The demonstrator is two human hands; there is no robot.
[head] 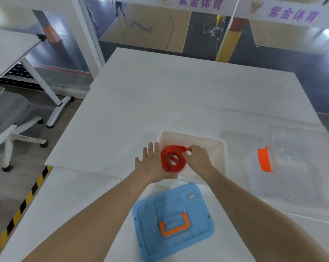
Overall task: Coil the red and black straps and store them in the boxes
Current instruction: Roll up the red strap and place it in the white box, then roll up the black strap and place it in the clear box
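A red strap (172, 158), rolled into a loose coil, sits over the near-left part of an open translucent white box (212, 142). My left hand (152, 163) lies flat with fingers spread, cupping the coil's left and near side. My right hand (196, 159) pinches the coil's right end between thumb and fingers. No black strap is in view.
A blue lid (173, 218) with an orange handle lies on the white table (160, 95) near me. A second clear box (299, 163) with an orange latch (264, 159) stands at the right. An office chair (6, 118) and another desk are off to the left.
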